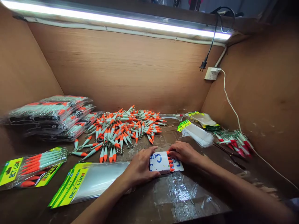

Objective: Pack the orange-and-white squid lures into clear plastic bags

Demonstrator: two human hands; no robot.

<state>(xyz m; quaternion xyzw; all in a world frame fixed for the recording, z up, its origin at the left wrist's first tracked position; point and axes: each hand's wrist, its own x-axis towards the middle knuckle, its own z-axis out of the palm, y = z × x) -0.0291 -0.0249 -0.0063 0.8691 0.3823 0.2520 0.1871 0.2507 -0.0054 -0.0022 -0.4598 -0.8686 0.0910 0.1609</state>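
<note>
Taped film on the near worktop, just behind it the white card, centre. Left hand clamps its left end, fingers together; right hand pinches the right end beside the orange lures. I'd keep the card flat, lures parallel, pressure even.

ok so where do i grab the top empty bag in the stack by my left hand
Probably its yellow-green header, pinched from the left. The bags lie flat and fanned there, so an edge of the top bag shows, while its clear end runs up to the left hand on the white card.
</note>
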